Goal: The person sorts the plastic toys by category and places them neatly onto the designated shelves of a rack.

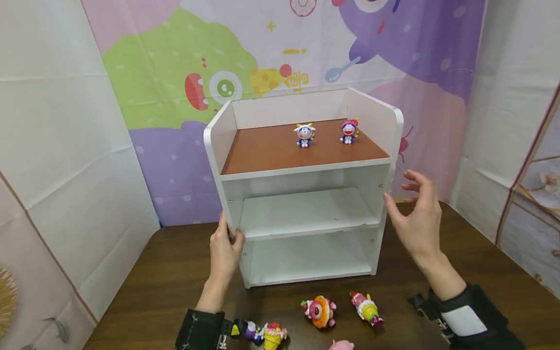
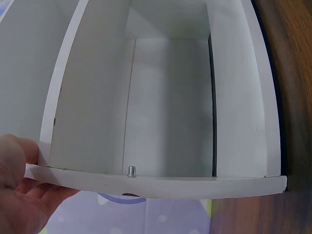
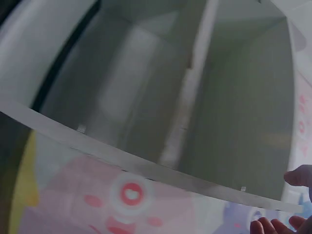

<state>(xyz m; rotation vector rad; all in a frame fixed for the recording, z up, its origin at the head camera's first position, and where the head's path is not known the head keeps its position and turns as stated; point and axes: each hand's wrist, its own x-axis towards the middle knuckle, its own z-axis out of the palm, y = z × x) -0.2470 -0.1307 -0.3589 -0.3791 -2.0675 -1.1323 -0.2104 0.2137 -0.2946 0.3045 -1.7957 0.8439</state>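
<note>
As the shelf stands upright on the table between two hands, the governing relation runs side to side.

Left hand: the nearer, in contact; grips the left panel by the middle board, thumb at the front edge, fingers along the outside.

Shelf: one, directly ahead of the person, boards running left to right, left front corner turned slightly toward the person. Whether height or width makes the long axis cannot be told. Parts: side panels, two; boards, three (brown top, white middle, white bottom).

Right hand: just beside the right panel, fingers spread and curved, holding nothing; whether the thumb touches the edge cannot be told.

Small pieces, left to right:
Purple toy, one, partly hidden, on the table.
Cone toy, one, close against it; whether the two are joined cannot be told.
Horned figure, one, upright on the brown top.
Orange toy, one, on the table before the shelf.
Pink toy, one, cut by the head view's lower edge.
Red-capped figure, one, upright on the brown top.
Striped toy, one, lying on the table.
</note>
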